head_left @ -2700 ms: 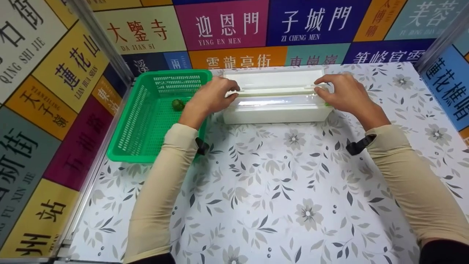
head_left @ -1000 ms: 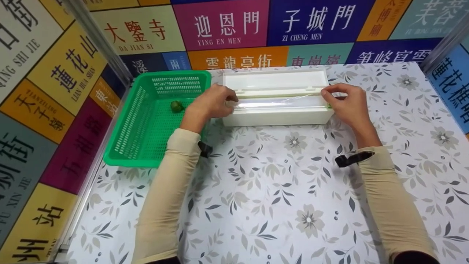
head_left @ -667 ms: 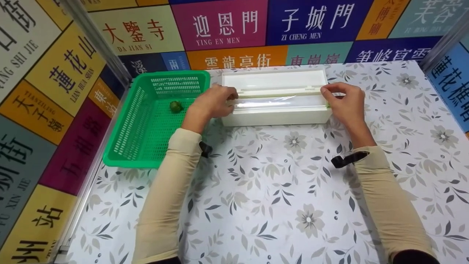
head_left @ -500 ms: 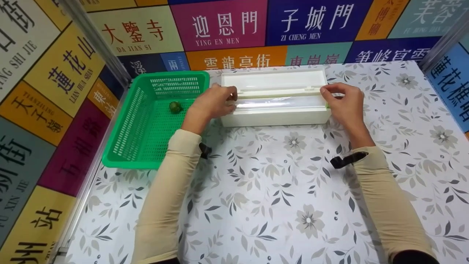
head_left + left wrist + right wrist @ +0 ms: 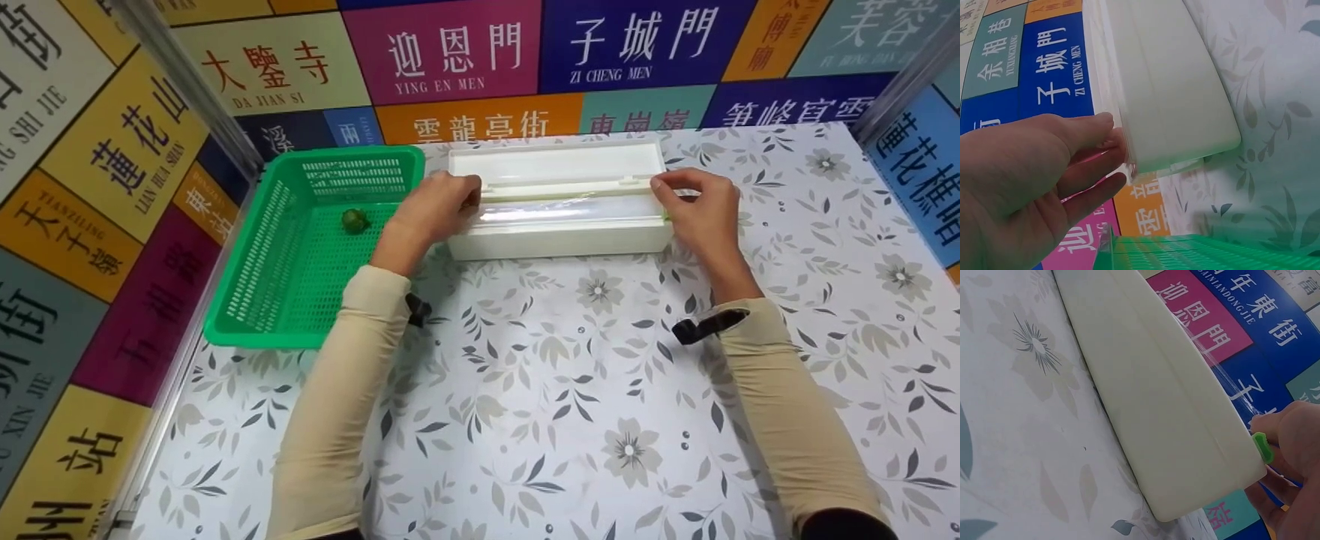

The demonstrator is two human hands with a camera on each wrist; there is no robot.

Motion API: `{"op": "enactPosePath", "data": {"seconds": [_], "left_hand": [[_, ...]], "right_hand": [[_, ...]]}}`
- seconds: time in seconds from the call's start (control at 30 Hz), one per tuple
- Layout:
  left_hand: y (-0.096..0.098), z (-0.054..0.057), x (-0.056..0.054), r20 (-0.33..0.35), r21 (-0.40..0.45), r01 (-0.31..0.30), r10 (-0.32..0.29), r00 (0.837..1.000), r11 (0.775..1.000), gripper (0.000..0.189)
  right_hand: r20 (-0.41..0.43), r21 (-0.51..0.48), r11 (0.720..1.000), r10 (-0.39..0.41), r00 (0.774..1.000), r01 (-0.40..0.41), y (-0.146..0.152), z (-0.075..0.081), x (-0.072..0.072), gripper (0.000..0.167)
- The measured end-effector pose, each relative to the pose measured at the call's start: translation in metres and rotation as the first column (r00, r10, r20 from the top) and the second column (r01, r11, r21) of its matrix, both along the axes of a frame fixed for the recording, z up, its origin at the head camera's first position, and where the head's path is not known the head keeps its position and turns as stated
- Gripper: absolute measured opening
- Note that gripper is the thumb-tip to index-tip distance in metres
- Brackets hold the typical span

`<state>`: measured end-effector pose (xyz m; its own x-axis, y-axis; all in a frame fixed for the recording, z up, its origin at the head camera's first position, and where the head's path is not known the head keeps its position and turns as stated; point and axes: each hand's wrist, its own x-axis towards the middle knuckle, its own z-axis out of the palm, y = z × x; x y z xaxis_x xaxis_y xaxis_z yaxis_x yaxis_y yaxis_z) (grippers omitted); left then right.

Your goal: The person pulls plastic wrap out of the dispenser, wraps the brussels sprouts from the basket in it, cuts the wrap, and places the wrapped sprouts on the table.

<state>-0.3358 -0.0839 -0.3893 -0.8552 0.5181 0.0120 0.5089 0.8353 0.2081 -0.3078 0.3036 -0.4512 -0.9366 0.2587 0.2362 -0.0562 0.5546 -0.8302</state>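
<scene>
A white cling film dispenser [image 5: 555, 244] lies lengthwise at the back of the table, its lid tipped back. Clear cling film [image 5: 540, 212] spans its top, shiny and creased. At the left end, my left hand [image 5: 435, 210] pinches the film's edge between thumb and fingers; its fingertips are partly hidden in the head view. My right hand [image 5: 701, 214] pinches the film at the other end with thumb and forefinger. In the right wrist view the film [image 5: 1230, 385] stretches along the box edge to my thumb, beside a small green tab [image 5: 1262, 447].
A green plastic basket [image 5: 262, 337] stands left of the dispenser, close to my left forearm. One small round green fruit or vegetable [image 5: 355, 220] lies in it. Panels printed with characters [image 5: 457, 52] wall the table at the back and sides. A floral cloth [image 5: 555, 420] covers the table.
Since the earliest frame both hands have come slightly lower toward the front of the dispenser, and the right fingers have shifted to its right end. Over the last second the hands barely move.
</scene>
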Motion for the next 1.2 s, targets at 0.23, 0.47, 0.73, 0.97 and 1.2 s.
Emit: {"op": "enactPosePath", "data": {"seconds": [0.23,0.47,0.73,0.97,1.2], "left_hand": [[-0.006,-0.004,-0.004,0.012,0.116,-0.011,0.009,1.0,0.993,0.014],[-0.012,-0.005,-0.007,0.014,0.265,-0.071,0.07,0.997,0.962,0.014],[-0.014,0.002,-0.006,-0.008,0.303,-0.096,0.104,0.995,0.948,0.014],[-0.015,0.004,-0.007,-0.006,0.291,-0.138,0.146,0.989,0.947,0.017],[-0.017,0.007,-0.007,-0.001,0.281,-0.172,0.18,0.984,0.944,0.018]], "right_hand": [[0.006,0.022,1.0,0.0,1.0,-0.001,-0.002,0.002,0.0,0.037],[-0.052,0.027,1.0,-0.002,0.999,0.003,-0.002,0.001,0.0,0.034],[-0.071,-0.012,1.0,-0.001,0.998,0.0,-0.002,0.005,0.001,0.032],[-0.07,-0.019,1.0,-0.004,0.998,0.002,0.0,0.011,0.002,0.032],[-0.094,-0.042,0.999,-0.005,0.996,0.001,0.001,0.016,0.004,0.031]]}}
